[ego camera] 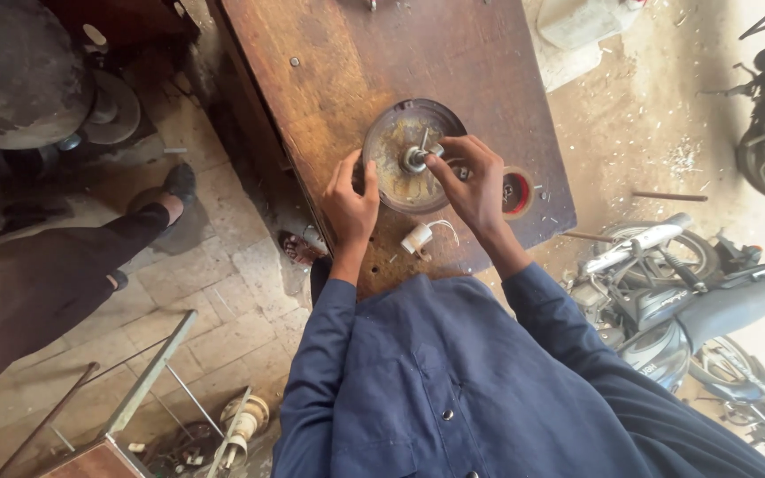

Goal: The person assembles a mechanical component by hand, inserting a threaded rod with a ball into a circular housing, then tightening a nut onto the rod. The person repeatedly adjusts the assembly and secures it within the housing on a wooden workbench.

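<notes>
Resting flat on the worn wooden workbench (329, 71), the round metal disc (397, 168) lies directly ahead of the person, its broad rusty face turned up and a short metal shaft (419, 152) rising from its middle, tilted a little rather than dead upright. The right hand (475, 186) is the nearer of the two to that shaft: it comes in from the right side of the disc, and its fingertips (436, 161) are drawn together, pinched on the hub at the base of the shaft, so the shaft stands just to the left of the knuckles. The left hand (351, 202) sits at the disc's near-left edge, fingers curled and closed over the rim, steadying it against the bench; it is apart from the shaft, with the open face of the disc between them. So the long axis that matters runs up out of the disc toward the camera, and the two hands flank it, left on the rim, right at the centre. Just beside the right wrist lies a roll of tape (517, 192) with a red core, and nearer the body, between the forearms, a small white cylindrical part (417, 238) with a thin wire lies loose on the wood.
</notes>
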A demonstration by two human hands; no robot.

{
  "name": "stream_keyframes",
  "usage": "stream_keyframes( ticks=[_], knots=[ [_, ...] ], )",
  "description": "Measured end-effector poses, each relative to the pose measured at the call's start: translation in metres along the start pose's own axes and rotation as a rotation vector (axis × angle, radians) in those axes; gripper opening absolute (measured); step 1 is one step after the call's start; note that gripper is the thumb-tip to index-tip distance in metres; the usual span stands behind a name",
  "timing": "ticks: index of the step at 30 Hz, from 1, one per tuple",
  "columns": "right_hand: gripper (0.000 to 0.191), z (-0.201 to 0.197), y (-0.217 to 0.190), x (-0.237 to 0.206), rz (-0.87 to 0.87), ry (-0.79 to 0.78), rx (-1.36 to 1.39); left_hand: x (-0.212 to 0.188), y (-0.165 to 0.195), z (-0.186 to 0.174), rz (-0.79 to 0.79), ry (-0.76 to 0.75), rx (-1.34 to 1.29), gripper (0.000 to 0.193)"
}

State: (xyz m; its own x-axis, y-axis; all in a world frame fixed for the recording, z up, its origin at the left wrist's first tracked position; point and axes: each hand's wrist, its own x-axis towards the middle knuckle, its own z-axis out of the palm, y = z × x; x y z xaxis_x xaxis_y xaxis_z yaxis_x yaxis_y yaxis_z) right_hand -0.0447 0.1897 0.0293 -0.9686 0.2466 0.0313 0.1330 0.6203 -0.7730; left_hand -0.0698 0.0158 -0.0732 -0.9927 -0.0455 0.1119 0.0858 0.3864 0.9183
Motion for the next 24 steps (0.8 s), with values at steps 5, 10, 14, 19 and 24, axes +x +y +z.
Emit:
stream_keyframes(
  ticks=[5, 10, 14, 19, 24],
  knots=[
    [0.023, -0.007, 0.01, -0.005, -0.082, 0.013, -0.001, -0.004, 0.008, 0.004, 0.018, 0.024, 0.001, 0.026],
    [0.012, -0.006, 0.013, -0.005, -0.261, 0.069, -0.244, -0.005, 0.017, 0.003, -0.109, 0.036, 0.051, 0.033],
    [0.016, 0.001, 0.021, -0.007, -0.202, 0.002, -0.299, -0.003, 0.03, -0.001, -0.075, 0.104, 0.048, 0.025],
    [0.014, 0.011, 0.051, -0.005, -0.391, 0.094, -0.319, 0.001, 0.05, -0.008, 0.019, 0.159, 0.087, 0.027],
    [0.013, 0.009, 0.076, 0.003, -0.451, 0.123, -0.321, 0.005, 0.067, -0.007, 0.219, 0.021, 0.237, 0.045]
  ],
)
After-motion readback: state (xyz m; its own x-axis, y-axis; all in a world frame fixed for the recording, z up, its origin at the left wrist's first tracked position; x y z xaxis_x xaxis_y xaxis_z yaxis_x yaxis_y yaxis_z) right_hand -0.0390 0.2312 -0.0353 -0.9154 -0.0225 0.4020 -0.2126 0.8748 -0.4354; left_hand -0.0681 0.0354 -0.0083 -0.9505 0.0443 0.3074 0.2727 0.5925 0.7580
